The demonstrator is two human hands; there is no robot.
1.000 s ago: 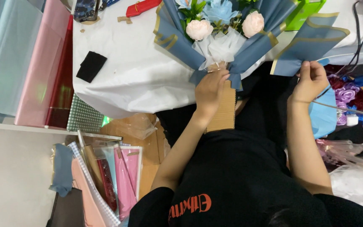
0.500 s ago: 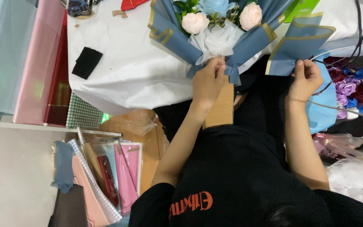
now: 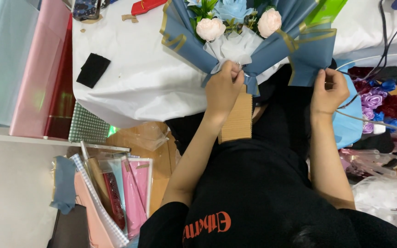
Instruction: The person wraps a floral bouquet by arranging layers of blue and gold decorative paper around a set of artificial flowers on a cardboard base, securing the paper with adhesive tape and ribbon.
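Note:
A flower bouquet point(image 3: 235, 27) with pale pink and blue roses lies on the white-covered table point(image 3: 138, 78), wrapped in dusty blue paper with gold edges and white inner tissue. My left hand point(image 3: 224, 87) grips the gathered neck of the bouquet, just above a brown cardboard handle point(image 3: 237, 119). To the right, my right hand point(image 3: 329, 89) pinches the lower edge of a loose blue wrapping sheet point(image 3: 313, 50) with a gold border, held beside the bouquet.
A black square pad point(image 3: 93, 70) and a red tool point(image 3: 148, 5) lie on the table. Rolls of pink and pale blue paper point(image 3: 28, 69) stand at left. Packets of wrapping sheets point(image 3: 116, 197) sit below. Purple and blue artificial flowers point(image 3: 377, 98) and cables are at right.
The view has shifted so the bouquet sits higher in frame. My right hand has brought the loose blue sheet closer in against the bouquet's right side; my left hand keeps its grip.

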